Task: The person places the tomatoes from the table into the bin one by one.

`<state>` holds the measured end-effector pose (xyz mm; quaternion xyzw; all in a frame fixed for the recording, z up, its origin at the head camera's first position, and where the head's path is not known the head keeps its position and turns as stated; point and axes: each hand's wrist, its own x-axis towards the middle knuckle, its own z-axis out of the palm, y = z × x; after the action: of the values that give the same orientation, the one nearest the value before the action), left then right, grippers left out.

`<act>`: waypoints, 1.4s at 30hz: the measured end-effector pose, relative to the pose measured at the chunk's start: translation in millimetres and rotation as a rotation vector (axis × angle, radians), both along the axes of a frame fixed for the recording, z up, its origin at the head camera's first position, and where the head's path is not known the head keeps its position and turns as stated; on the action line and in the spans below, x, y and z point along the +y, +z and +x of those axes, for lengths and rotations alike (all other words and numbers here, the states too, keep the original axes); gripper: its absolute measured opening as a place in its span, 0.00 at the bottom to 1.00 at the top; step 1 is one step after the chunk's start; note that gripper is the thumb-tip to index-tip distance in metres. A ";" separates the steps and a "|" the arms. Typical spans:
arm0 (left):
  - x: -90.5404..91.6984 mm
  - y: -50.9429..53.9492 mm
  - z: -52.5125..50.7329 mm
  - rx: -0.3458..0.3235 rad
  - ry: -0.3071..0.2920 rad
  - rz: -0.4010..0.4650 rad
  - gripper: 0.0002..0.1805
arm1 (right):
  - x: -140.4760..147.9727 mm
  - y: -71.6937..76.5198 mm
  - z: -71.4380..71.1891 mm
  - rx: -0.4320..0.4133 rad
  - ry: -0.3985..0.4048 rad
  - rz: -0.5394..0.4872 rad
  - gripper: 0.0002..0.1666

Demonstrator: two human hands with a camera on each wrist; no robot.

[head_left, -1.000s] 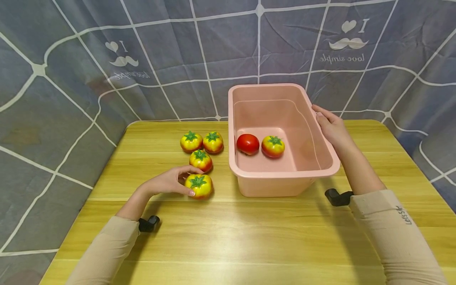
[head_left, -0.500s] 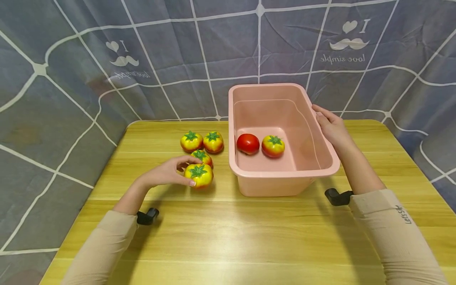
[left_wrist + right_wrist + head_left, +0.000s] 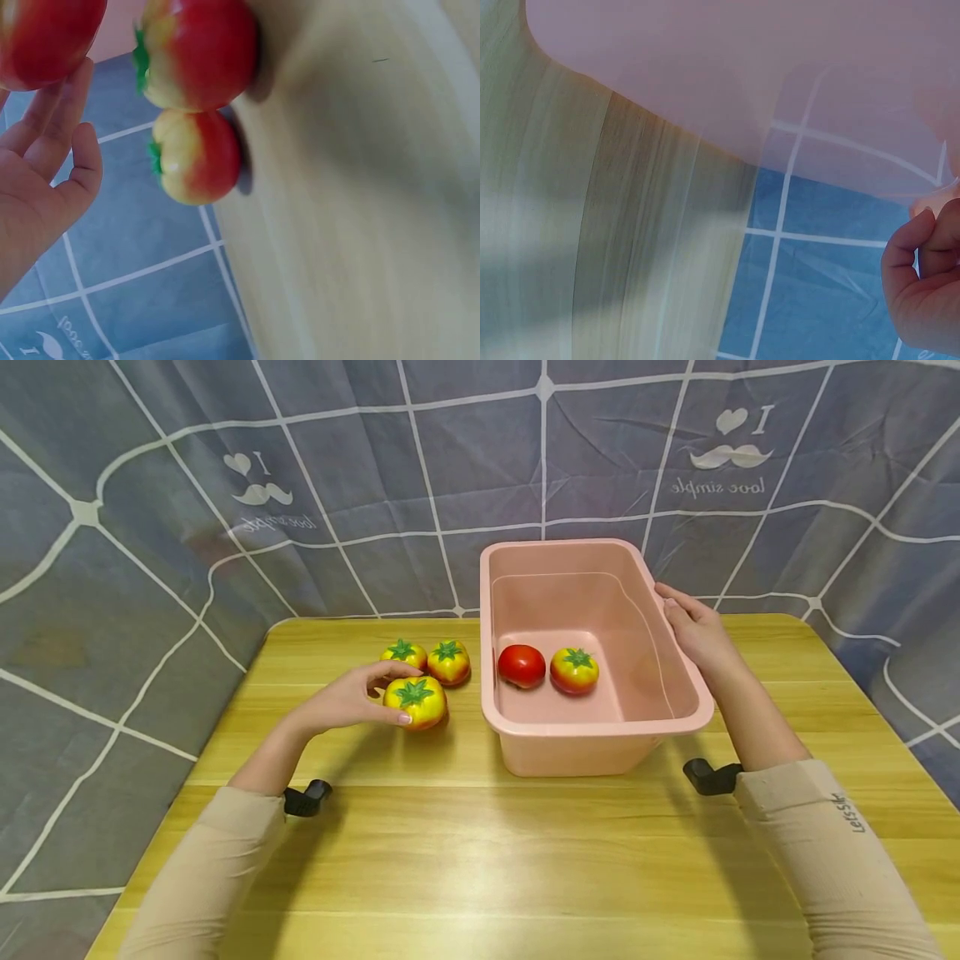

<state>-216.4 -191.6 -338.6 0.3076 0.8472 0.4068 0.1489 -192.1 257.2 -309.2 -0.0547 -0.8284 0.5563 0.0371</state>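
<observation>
My left hand (image 3: 352, 697) holds a yellow-and-red tomato (image 3: 415, 702) with a green leafy top, thumb in front and fingers behind. Just beyond it, two similar tomatoes (image 3: 449, 662) sit on the table; another on that spot is hidden behind the held one. The left wrist view shows the held tomato (image 3: 45, 37) at its top left, apart from two tomatoes (image 3: 196, 157) on the wood. With my right hand (image 3: 699, 631) I grip the right rim of a pink plastic tub (image 3: 577, 752). Inside lie a red tomato (image 3: 522, 666) and a yellow-and-red one (image 3: 574, 671).
The wooden table (image 3: 480, 860) runs back to a grey-blue curtain (image 3: 360, 485) with white lines, which also hangs along both sides. The tub stands near the table's back edge, right of the loose tomatoes. Each wrist wears a black mount (image 3: 712, 776).
My left hand has lifted its tomato and moved it away from me, over the tomato behind, which it now covers. The right hand and the tub have stayed in place.
</observation>
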 end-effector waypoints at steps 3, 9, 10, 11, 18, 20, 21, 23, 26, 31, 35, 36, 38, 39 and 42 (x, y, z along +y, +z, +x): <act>1.5 8.2 -2.1 0.015 0.029 -0.006 0.32 | 0.1 0.2 -0.5 -0.006 0.002 -0.006 0.32; 8.4 23.7 -5.7 0.015 0.102 0.021 0.31 | 0.2 0.9 -0.5 -0.005 0.001 0.000 0.32; 9.6 25.8 -6.3 0.013 0.110 0.030 0.31 | 0.0 1.0 -0.3 -0.005 0.000 0.010 0.32; 10.7 27.7 -7.0 0.014 0.117 0.034 0.31 | -0.2 1.2 -0.1 -0.005 0.000 0.017 0.33; 19.5 39.9 -11.9 0.037 0.154 0.058 0.31 | -1.3 0.5 0.7 0.003 0.010 -0.005 0.32; 22.0 43.0 -13.3 0.052 0.169 0.069 0.31 | -1.2 0.3 0.6 0.005 0.010 -0.009 0.32; 23.5 44.6 -14.2 0.055 0.175 0.077 0.31 | -1.0 0.2 0.4 0.006 0.010 -0.006 0.32; 26.7 47.8 -16.2 0.064 0.183 0.093 0.31 | -0.6 0.3 0.2 0.009 0.007 0.000 0.32; 32.4 52.8 -19.5 0.073 0.189 0.112 0.30 | 0.0 0.3 0.2 0.007 0.003 0.001 0.32; 43.6 58.2 -24.2 0.077 0.205 0.152 0.30 | -0.3 1.1 0.4 0.001 0.001 -0.004 0.32; 54.9 58.6 -27.5 0.051 0.227 0.216 0.30 | -0.4 2.1 0.3 0.002 -0.002 0.004 0.32; 58.0 58.2 -28.5 0.047 0.233 0.230 0.30 | -0.3 2.2 0.2 0.000 -0.001 0.008 0.32; 63.8 57.3 -30.7 0.043 0.246 0.247 0.30 | -0.4 2.2 0.1 -0.006 0.000 0.014 0.32; 66.8 56.9 -31.8 0.043 0.250 0.256 0.30 | -0.2 1.9 0.0 -0.010 0.001 0.016 0.32; 75.1 56.8 -34.4 0.051 0.258 0.266 0.31 | 0.1 1.4 0.0 -0.016 0.002 0.009 0.33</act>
<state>-250.8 -116.5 -281.8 0.2237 0.8217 0.5232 0.0321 -192.1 257.3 -307.8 -0.0584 -0.8313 0.5519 0.0301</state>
